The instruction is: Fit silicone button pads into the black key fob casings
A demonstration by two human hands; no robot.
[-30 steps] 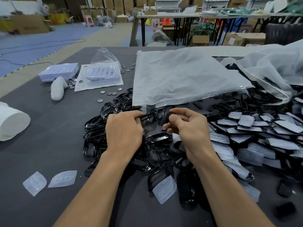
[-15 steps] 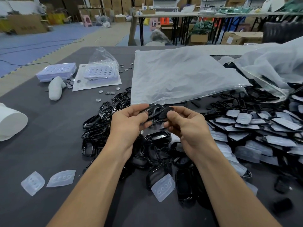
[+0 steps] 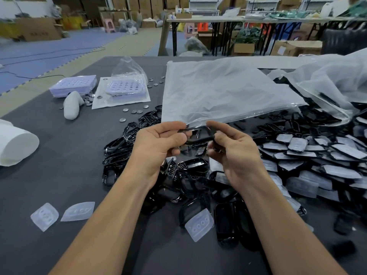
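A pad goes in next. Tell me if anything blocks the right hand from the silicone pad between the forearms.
Nothing visible covers the silicone pad; it lies bare at the casing pile's edge. But the right hand and left hand both grip a black casing frame.

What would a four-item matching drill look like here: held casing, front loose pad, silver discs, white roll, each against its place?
Things
1. casing
2. pad
3. discs
4. roll

Places
A. left side of the table
B. gripped between left hand and right hand
C. scattered near the trays
D. near edge of the pile, between the forearms

Pairs: 1-B, 2-D, 3-C, 4-A
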